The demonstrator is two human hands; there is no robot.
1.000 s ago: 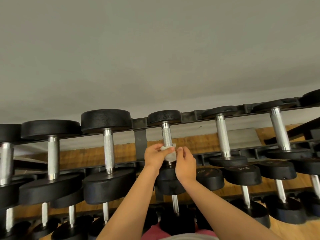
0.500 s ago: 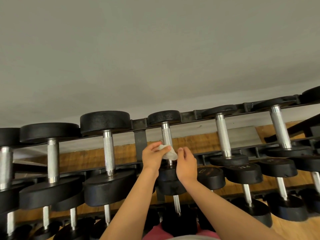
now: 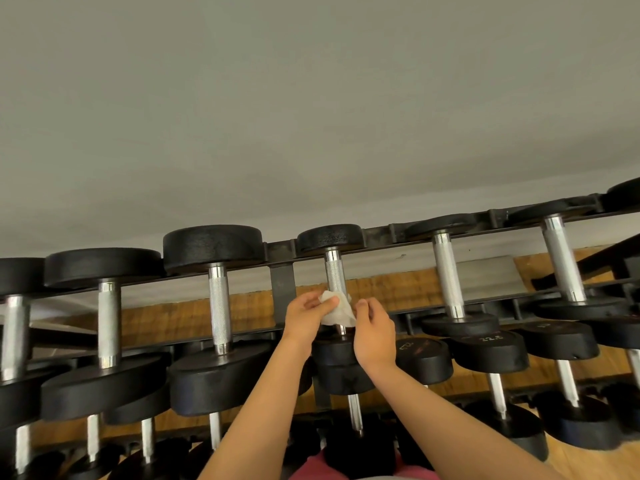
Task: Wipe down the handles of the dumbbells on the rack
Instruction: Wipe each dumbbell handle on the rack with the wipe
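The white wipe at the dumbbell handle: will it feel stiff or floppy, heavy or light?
Probably floppy: the wipe is crumpled and folds against the handle. Likely very light: the left hand pinches it between thumb and fingers. The handle's rough grooved surface might snag it.

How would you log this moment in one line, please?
phase: wiping; left hand: grips white wipe; right hand: grips its right edge; wipe: low on dumbbell handle, rack top tier

Crumpled white wipe [image 3: 337, 311] against chrome dumbbell handle [image 3: 335, 275], top rack [image 3: 282, 271]
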